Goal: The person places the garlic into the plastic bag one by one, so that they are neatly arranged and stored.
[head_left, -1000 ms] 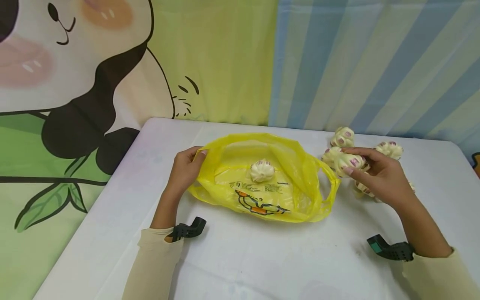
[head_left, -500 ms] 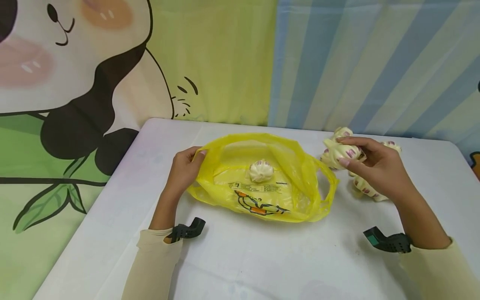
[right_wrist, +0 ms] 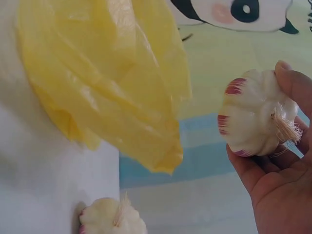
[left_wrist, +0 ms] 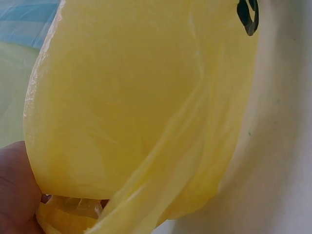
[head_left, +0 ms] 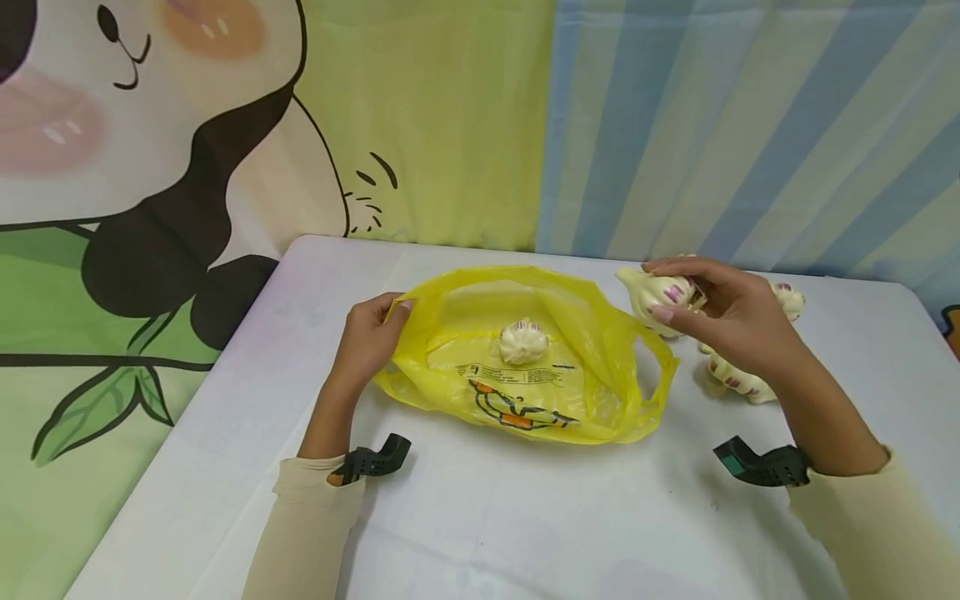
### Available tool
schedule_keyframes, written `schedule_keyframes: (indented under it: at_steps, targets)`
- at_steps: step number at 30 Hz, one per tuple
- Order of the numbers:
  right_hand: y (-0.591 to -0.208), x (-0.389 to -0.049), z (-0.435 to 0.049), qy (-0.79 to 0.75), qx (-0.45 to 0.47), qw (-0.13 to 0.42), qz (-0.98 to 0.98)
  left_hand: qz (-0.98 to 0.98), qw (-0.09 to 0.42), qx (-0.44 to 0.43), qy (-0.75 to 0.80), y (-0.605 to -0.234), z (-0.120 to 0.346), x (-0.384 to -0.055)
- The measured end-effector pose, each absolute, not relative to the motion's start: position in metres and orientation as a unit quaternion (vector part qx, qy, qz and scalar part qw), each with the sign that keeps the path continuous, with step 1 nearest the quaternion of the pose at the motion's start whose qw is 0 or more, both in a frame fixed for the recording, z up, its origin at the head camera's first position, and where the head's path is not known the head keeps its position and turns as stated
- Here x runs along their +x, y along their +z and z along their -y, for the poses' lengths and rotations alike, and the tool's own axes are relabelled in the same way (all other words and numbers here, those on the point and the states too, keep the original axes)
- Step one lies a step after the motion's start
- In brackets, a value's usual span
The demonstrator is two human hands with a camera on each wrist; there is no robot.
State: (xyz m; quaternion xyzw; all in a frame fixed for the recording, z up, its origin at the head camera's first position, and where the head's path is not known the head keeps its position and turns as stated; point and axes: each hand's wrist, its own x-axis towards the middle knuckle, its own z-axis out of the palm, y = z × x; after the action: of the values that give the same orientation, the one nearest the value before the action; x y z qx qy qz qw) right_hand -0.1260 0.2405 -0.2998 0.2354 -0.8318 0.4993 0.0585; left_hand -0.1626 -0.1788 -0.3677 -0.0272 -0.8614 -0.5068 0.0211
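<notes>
My left hand (head_left: 369,340) pinches the left rim of a yellow plastic bag (head_left: 465,392), which lies on its side with its mouth spread wide. Inside the bag is one garlic bulb (head_left: 523,342). My right hand (head_left: 738,317) holds another garlic bulb (head_left: 660,296) between thumb and fingers, just past the bag's right handle. In the right wrist view this bulb (right_wrist: 258,114) shows purple streaks and a tuft of dry roots, raised above the table. The left wrist view is mostly filled by the bag's wall (left_wrist: 122,97), with part of my hand (left_wrist: 17,190) at its lower left edge.
More garlic bulbs lie on the white table (head_left: 480,517) around my right hand: one bulb (head_left: 738,379) in front of it, another bulb (head_left: 789,300) behind it, partly hidden. A printed curtain (head_left: 442,125) hangs along the table's back edge.
My right hand has lifted the garlic bulb from among the others and moved it up and left toward the bag. My left hand and the bag have stayed in place.
</notes>
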Motion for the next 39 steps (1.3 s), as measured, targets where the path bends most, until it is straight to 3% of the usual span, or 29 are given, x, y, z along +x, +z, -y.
schedule_keyframes:
  at_steps: [6, 24, 39]
  targets:
    - [-0.294, -0.134, -0.225, 0.487, 0.241, 0.012, 0.839, 0.862, 0.018, -0.025, -0.506, -0.367, 0.179, -0.162]
    - [-0.299, -0.156, -0.185, 0.459, 0.327, -0.044, 0.825, 0.861, 0.01, -0.034, -0.508, -0.37, 0.179, -0.164]
    - [-0.297, -0.177, -0.148, 0.412, 0.35, -0.124, 0.832, 0.865, 0.005, -0.042, -0.5, -0.371, 0.178, -0.164]
